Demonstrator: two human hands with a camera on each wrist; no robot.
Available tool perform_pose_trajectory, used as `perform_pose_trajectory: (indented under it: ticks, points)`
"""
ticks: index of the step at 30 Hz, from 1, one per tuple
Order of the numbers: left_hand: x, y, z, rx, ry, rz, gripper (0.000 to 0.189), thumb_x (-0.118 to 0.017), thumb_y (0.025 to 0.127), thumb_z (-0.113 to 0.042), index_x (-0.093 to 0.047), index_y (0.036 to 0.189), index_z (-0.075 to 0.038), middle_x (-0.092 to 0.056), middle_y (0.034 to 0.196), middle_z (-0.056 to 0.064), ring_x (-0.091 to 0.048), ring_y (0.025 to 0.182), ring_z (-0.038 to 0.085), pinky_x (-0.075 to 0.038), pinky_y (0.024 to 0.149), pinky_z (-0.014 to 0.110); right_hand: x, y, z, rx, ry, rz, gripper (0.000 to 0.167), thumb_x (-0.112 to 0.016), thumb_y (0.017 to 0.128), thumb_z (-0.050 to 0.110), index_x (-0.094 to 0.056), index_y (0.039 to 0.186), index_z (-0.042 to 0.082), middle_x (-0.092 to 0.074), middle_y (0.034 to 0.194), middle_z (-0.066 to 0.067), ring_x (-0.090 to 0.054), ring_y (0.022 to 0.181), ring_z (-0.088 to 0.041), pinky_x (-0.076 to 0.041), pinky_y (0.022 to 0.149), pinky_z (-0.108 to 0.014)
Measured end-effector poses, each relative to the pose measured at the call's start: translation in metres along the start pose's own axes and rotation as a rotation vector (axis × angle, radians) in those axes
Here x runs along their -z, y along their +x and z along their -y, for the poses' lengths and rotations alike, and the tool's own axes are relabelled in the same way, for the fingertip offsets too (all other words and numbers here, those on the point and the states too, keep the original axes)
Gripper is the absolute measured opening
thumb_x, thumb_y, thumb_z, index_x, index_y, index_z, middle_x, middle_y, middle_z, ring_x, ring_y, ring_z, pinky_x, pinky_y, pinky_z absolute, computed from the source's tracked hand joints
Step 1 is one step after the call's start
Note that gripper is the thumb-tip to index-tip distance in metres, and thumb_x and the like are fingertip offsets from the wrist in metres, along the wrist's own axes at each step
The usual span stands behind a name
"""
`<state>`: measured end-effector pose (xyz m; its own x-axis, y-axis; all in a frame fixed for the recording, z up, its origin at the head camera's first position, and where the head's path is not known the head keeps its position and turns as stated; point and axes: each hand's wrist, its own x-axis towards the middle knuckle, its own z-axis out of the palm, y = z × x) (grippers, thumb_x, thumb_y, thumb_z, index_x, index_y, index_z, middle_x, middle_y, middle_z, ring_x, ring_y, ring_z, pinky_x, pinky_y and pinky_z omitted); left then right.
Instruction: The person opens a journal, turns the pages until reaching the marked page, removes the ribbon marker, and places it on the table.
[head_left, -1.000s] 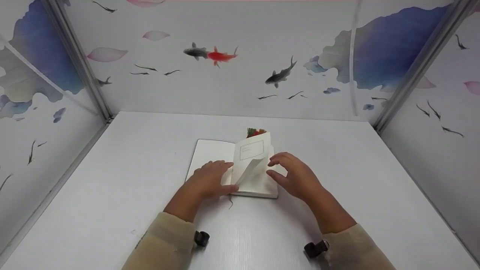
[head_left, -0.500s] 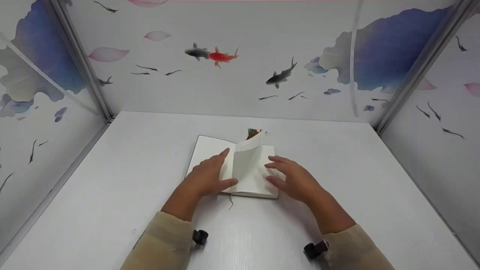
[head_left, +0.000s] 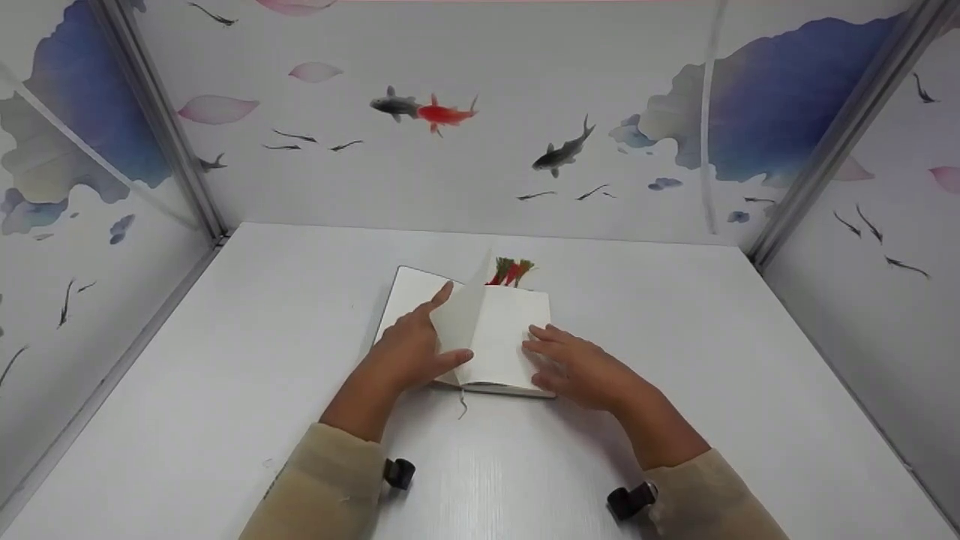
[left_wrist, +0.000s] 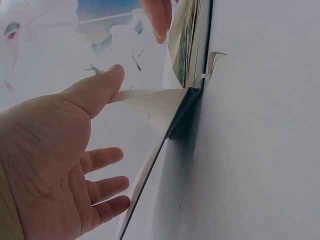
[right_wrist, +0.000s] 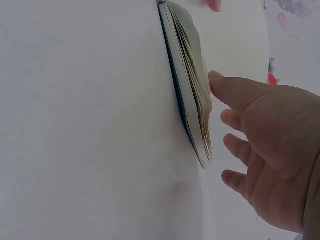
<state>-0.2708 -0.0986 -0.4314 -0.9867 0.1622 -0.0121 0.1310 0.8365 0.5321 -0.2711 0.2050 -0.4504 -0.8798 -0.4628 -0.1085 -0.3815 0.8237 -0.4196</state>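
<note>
Presently unsecured: raised leaf [head_left: 459,322] of open notebook [head_left: 514,337]

Head view: found lying open on the white table [head_left: 675,322], with left hand [head_left: 405,341] over the left half and right hand [head_left: 581,371] at the right edge. Seen standing up and leaning leftward: a single leaf. Could spring back rightward, in all likelihood, for want of a firm hold. Noted beyond the far edge: red-and-green tassels [head_left: 514,271] — liable to be dragged along with any slide of the notebook.

Left wrist view: found with left thumb [left_wrist: 107,82] and fingers apart, pinching nothing. Unable to confirm contact between thumb and leaf. Likely to crease near the spine [left_wrist: 192,97] under a sideways shove. Noted dangling there: ribbon [left_wrist: 215,57], at risk of being trapped on closing.

Right wrist view: found with fingers spread, loosely bent, gripping nothing. Unable to confirm contact of right thumb [right_wrist: 225,87] with the page stack [right_wrist: 200,107]. Seen fanned unevenly — could yield several leaves at once to a careless thumb.
</note>
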Motion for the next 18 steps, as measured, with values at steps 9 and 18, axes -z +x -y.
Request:
perform_pose_trajectory:
  ticks: [9, 18]
  points:
    - [0.0030, 0.0057, 0.0015, -0.044, -0.021, -0.126, 0.125, -0.088, 0.087, -0.048, 0.005, 0.170, -0.050, -0.037, 0.174, 0.011, -0.041, 0.159, 0.035, -0.038, 0.129, 0.056, -0.0045, 0.0022, 0.0023, -0.017, -0.078, 0.082, 0.059, -0.067, 0.107, 0.037, -0.049, 0.162, 0.027, -0.036, 0.176, 0.007, -0.023, 0.168, -0.026, -0.024, 0.134, -0.058]
    - [0.0042, 0.0067, 0.0032, -0.089, 0.072, -0.230, 0.125, -0.090, 0.087, -0.037, 0.002, 0.172, -0.040, -0.031, 0.175, 0.008, -0.039, 0.159, 0.034, -0.039, 0.127, 0.058, -0.0015, -0.0001, -0.0026, 0.014, -0.045, 0.107, 0.058, -0.066, 0.107, 0.035, -0.049, 0.162, 0.025, -0.035, 0.176, 0.008, -0.020, 0.169, -0.025, -0.021, 0.134, -0.060]
